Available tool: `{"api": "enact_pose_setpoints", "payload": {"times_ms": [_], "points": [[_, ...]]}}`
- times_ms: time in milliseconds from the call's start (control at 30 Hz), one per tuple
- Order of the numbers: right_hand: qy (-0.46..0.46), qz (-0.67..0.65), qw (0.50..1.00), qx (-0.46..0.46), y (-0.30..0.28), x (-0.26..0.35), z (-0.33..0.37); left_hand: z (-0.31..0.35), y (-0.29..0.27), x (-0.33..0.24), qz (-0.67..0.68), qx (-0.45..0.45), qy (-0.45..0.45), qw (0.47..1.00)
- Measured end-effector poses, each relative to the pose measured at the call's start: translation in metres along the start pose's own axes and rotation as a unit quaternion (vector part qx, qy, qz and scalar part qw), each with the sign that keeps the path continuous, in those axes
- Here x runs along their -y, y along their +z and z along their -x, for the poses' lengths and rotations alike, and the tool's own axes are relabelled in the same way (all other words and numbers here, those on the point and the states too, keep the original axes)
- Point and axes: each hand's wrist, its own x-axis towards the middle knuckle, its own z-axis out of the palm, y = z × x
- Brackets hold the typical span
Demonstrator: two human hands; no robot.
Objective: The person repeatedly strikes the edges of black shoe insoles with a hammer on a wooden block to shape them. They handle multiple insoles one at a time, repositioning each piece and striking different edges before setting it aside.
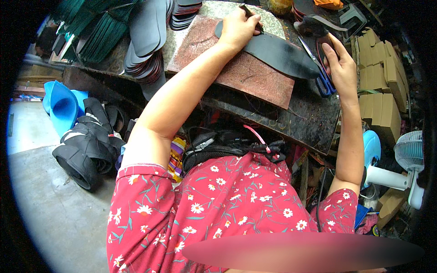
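Observation:
A black shoe-sole-shaped sheet (282,54) lies aslant on a reddish, rough board (205,43) on the dark workbench. Over its far left end, my left hand (239,29) is closed round a narrow dark strip (249,14) that pokes out past the fingers; its kind is unclear. My right hand (340,66) is raised at the bench's right side, fingers partly curled. Its fingertips reach a black rounded thing (312,26) I cannot name; whether they grip it is hidden. Blue-handled scissors (325,84) lie beside this hand, near the sole's right end.
Stacked black sole sheets (148,27) stand at the bench's left, beside bundles of dark green sheets (102,41). Cardboard boxes (382,68) and a fan (409,150) are at the right. Black curved pieces (84,150) and a blue one (63,107) pile up left of me.

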Motion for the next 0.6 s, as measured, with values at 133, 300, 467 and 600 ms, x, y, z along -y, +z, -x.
{"api": "enact_pose_setpoints", "payload": {"times_ms": [133,300,467,600], "points": [[-0.013,-0.141,0.990,0.018,-0.023,0.025,0.000,-0.004,-0.003,0.007,-0.052,0.037,0.050,0.997],[-0.133,-0.116,0.983,-0.057,-0.034,0.072,0.005,0.001,0.005,-0.001,-0.239,-0.009,0.238,0.941],[0.047,-0.018,0.996,0.077,0.006,0.041,0.006,0.010,0.019,-0.004,-0.325,0.036,0.302,0.895],[-0.004,0.193,0.981,0.012,0.014,0.012,0.003,0.003,0.014,-0.003,-0.301,-0.060,0.267,0.913]]}}
